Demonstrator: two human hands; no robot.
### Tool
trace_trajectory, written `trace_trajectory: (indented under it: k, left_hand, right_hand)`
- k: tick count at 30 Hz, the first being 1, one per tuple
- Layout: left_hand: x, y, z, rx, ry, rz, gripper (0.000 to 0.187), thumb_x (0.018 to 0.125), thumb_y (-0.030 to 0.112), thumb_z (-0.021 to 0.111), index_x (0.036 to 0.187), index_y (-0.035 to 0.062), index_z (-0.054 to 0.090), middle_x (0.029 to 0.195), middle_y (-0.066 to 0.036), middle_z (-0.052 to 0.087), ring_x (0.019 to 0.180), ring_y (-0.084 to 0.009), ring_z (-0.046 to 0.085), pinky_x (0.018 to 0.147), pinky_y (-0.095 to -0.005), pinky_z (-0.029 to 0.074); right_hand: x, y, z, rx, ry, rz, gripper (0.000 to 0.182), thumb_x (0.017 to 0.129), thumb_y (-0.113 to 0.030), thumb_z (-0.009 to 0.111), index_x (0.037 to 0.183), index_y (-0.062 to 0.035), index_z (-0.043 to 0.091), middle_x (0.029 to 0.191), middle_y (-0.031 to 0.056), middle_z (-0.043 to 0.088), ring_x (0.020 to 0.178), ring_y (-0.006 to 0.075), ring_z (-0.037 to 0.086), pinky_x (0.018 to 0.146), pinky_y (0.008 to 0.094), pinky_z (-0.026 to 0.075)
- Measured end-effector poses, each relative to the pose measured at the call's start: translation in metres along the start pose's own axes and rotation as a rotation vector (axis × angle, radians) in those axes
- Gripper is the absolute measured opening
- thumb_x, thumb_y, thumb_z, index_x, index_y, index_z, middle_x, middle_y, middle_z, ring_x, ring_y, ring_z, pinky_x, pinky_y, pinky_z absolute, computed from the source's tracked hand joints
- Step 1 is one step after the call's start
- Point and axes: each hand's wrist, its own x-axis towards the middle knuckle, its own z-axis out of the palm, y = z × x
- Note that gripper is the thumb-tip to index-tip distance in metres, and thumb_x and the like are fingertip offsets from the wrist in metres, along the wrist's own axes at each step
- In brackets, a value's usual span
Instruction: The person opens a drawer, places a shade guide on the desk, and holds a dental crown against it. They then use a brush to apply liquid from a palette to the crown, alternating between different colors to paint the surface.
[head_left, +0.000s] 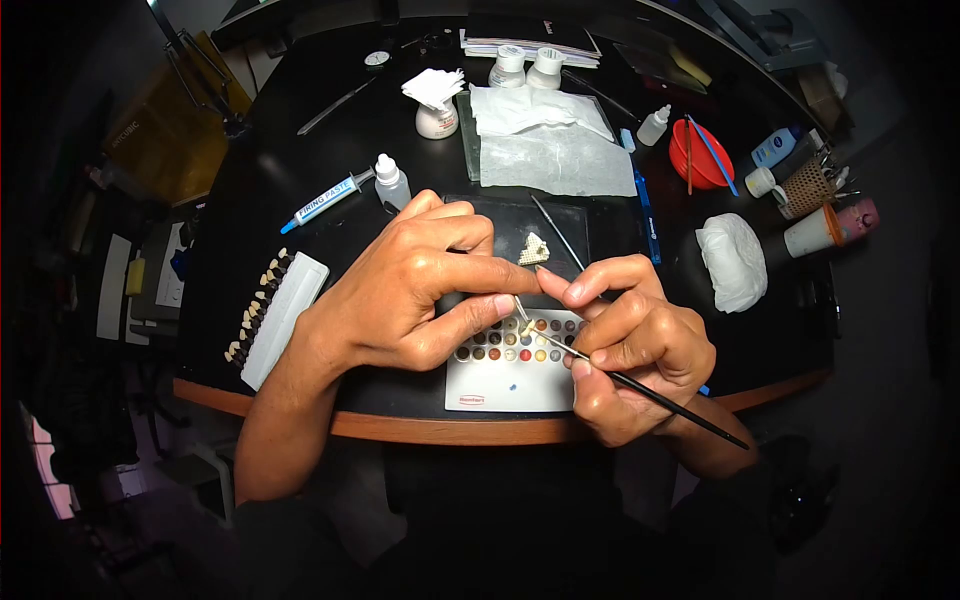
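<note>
While the left hand (pixel 420 290) is pinching a small tooth piece (pixel 524 327) steady over the stain palette (pixel 510 375), the right hand (pixel 630 345) is gripping a fine brush (pixel 650 392) against it.

Two hands work over one white stain palette (pixel 480 390): one left hand (pixel 415 285) and one right hand (pixel 635 345), which holds one thin brush (pixel 660 392). Behind the palette stand two white jars (pixel 527 67) side by side and one more jar (pixel 437 120). Left of the palette lie one syringe (pixel 325 200), one dropper bottle (pixel 391 183) and one tooth shade guide (pixel 275 305). Right of it sits one red bowl (pixel 700 155).
</note>
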Motion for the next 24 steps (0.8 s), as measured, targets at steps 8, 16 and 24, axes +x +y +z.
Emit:
trace_trajectory:
  k: [8,16,24]
  left_hand:
    - [-0.0007,-0.0002,-0.0002,0.01,-0.001,0.003,0.022,0.093,0.022,0.074,0.112,0.016,0.084,0.07,0.0,0.051,0.074,-0.0177,0.05,0.079,-0.0358,0.036]
    - [0.0004,0.0015,-0.0028,0.029,-0.019,-0.006,0.021,0.093,0.023,0.074,0.11,0.0152,0.084,0.069,0.0,0.051,0.074,-0.0184,0.049,0.078,-0.0362,0.037]
    - [0.0001,0.0012,-0.0019,0.037,-0.011,0.002,0.02,0.094,0.024,0.073,0.108,0.015,0.084,0.069,-0.001,0.051,0.073,-0.0189,0.049,0.078,-0.0365,0.037]
  right_hand:
    - [-0.0004,-0.0005,-0.0001,-0.016,0.011,0.002,0.023,0.064,0.011,0.069,0.075,-0.003,0.054,0.072,0.0088,0.064,0.1,0.0333,0.071,0.093,0.0515,0.064]
    - [-0.0004,-0.0003,0.0006,-0.006,0.003,0.003,0.024,0.062,0.011,0.069,0.075,-0.0031,0.054,0.071,0.0089,0.064,0.1,0.0334,0.071,0.093,0.0518,0.064]
    - [-0.0003,-0.0002,0.0015,-0.016,0.012,-0.002,0.024,0.062,0.011,0.069,0.075,-0.003,0.054,0.071,0.0089,0.064,0.099,0.0332,0.071,0.092,0.0512,0.064]
